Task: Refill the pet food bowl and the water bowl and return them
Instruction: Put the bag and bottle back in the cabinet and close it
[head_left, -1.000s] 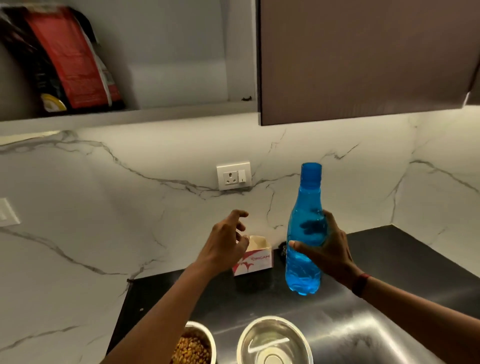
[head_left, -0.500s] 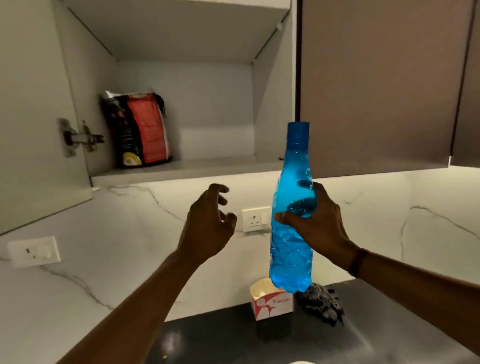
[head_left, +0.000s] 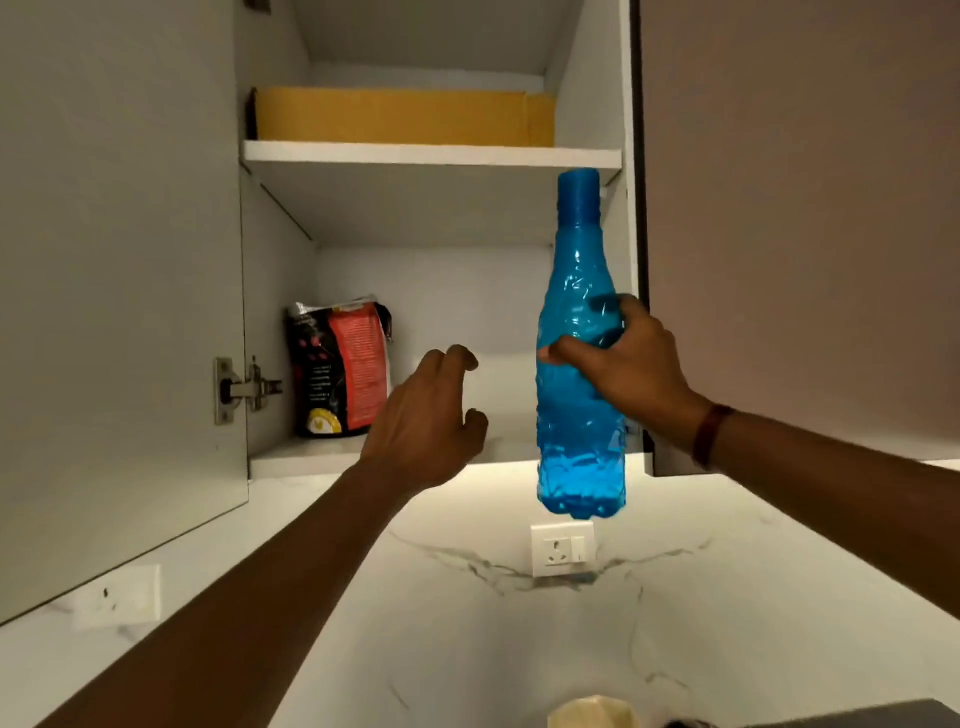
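My right hand (head_left: 631, 364) grips a blue plastic water bottle (head_left: 579, 426) around its middle, holding it upright in the air in front of the open wall cupboard, at the height of its lower shelf (head_left: 395, 454). Its cap is on. My left hand (head_left: 428, 421) is raised beside the bottle with fingers loosely curled, holding nothing. A red and black pet food bag (head_left: 340, 366) stands at the left of the lower shelf. Neither bowl is in view.
The cupboard door (head_left: 119, 291) is swung open on the left, its hinge showing. A yellow-brown box (head_left: 405, 117) lies on the upper shelf. A closed cupboard door (head_left: 800, 208) is on the right. A wall socket (head_left: 562, 550) sits on the marble backsplash below.
My right hand has lifted the bottle from above the counter up to the cupboard's lower shelf. My left hand rose alongside it. The view tilted up, so the bowls dropped out of sight.
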